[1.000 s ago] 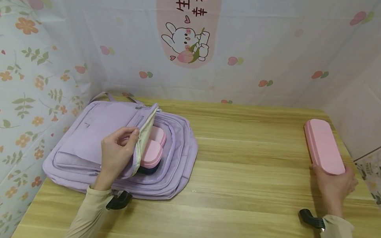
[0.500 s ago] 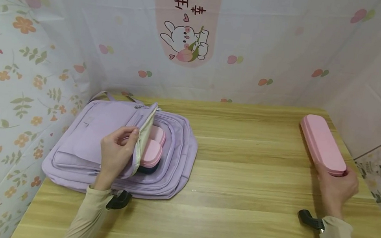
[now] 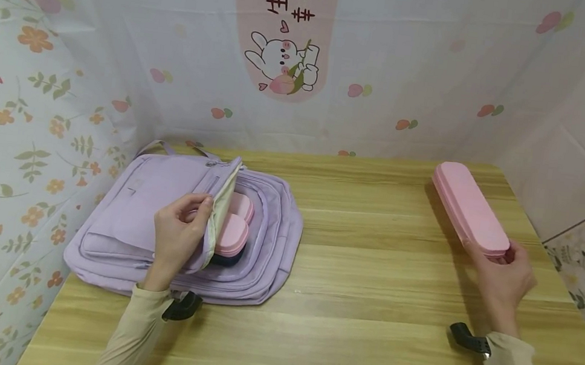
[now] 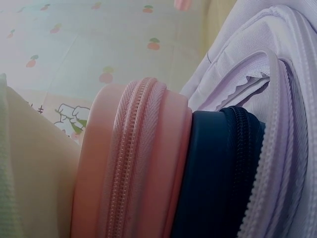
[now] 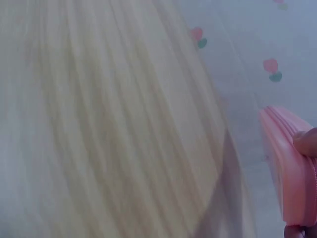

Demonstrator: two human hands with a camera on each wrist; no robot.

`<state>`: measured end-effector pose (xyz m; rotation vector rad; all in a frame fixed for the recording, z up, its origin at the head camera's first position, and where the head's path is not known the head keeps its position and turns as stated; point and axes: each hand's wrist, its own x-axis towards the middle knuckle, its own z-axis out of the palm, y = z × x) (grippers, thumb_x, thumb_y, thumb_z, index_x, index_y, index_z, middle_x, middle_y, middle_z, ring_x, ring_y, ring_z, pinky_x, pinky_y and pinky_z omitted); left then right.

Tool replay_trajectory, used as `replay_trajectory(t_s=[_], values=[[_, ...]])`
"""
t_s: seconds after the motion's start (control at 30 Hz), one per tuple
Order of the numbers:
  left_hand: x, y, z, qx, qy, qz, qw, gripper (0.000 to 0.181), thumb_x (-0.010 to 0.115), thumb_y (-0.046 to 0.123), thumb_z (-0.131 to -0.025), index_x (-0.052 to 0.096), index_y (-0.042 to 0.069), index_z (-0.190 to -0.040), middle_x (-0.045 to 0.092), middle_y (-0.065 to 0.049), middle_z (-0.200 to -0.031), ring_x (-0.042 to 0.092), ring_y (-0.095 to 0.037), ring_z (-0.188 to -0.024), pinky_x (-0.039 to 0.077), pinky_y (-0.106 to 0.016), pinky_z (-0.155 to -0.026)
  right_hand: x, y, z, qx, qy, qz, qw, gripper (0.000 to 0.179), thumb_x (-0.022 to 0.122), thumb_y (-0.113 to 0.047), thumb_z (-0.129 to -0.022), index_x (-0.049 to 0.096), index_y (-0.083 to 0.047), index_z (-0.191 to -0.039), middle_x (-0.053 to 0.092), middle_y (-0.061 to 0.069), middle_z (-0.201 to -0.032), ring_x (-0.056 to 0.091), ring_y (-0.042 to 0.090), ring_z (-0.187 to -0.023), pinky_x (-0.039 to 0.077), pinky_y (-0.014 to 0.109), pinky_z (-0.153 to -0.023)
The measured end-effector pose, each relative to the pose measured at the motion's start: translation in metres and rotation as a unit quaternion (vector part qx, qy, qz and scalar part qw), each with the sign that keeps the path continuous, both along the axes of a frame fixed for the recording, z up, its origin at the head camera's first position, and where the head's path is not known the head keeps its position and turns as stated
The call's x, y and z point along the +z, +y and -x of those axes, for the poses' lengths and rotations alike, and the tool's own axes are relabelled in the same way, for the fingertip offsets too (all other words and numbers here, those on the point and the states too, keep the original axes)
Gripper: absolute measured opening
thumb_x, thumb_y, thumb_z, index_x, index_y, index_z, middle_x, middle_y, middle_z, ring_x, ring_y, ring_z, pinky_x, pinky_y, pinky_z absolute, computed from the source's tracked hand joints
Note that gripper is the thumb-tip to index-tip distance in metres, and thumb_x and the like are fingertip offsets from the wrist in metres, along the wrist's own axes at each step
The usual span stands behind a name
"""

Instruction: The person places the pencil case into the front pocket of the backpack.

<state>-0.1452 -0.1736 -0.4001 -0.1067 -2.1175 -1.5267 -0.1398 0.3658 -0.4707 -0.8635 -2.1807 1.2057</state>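
At the right, my right hand grips the near end of a long pink zippered pencil case, which appears lifted off the table. The right wrist view shows the thumb on that case. On the left, my left hand pinches the edge of the front pocket flap of a lilac backpack lying flat, holding the pocket open. Inside that pocket sit two pink cases, with a dark navy zippered case beside one of them in the left wrist view. Their far ends are hidden under the flap.
A wood-grain table bears everything. Behind it hangs a white curtain with a rabbit print, and a floral curtain borders the left side. Each wrist wears a black camera strap.
My right hand has lifted the pink pencil case and moved it leftward from the table's right edge. The left hand and backpack stay nearly still.
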Motion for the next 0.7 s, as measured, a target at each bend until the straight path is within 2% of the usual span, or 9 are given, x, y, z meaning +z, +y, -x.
replay_trajectory(t_s=[0.13,0.3,0.53,0.7], values=[[0.000,0.000,0.000,-0.001,0.003,-0.002,1.0000,0.013,0.070,0.003,-0.094,0.076,-0.008,-0.097,0.074,-0.025,-0.084,0.067,0.009,-0.070,0.055,-0.008,-0.068,0.005,-0.009,0.000,0.024,-0.012,-0.010,0.9996,0.071,0.090,-0.035,-0.075,0.062,-0.004,-0.133,0.051,-0.023,-0.092,0.050,-0.011,-0.081,0.040,0.002,-0.069],[0.000,0.001,0.000,-0.002,0.004,-0.002,1.0000,0.013,0.069,0.003,-0.094,0.076,-0.008,-0.097,0.074,-0.025,-0.084,0.067,0.009,-0.070,0.055,-0.008,-0.068,0.010,-0.019,-0.002,0.049,-0.031,-0.038,0.9976,0.071,0.089,-0.037,-0.075,0.063,-0.003,-0.131,0.056,-0.015,-0.096,0.050,-0.011,-0.077,0.039,0.004,-0.066],[-0.001,-0.001,0.000,0.003,-0.001,0.001,1.0000,0.013,0.069,0.002,-0.094,0.076,-0.008,-0.097,0.074,-0.026,-0.084,0.067,0.010,-0.070,0.055,-0.008,-0.067,0.013,-0.034,-0.004,0.086,-0.024,-0.071,0.9935,0.067,0.090,-0.038,-0.074,0.066,0.000,-0.123,0.059,-0.008,-0.093,0.051,-0.005,-0.075,0.039,0.009,-0.066],[-0.001,-0.001,-0.001,0.004,0.002,0.002,1.0000,0.013,0.069,0.003,-0.094,0.076,-0.008,-0.097,0.074,-0.025,-0.085,0.067,0.010,-0.071,0.055,-0.007,-0.068,0.013,-0.041,-0.003,0.110,-0.008,-0.086,0.9902,0.065,0.091,-0.033,-0.073,0.067,0.002,-0.122,0.067,0.010,-0.102,0.051,-0.006,-0.075,0.038,0.006,-0.066]])
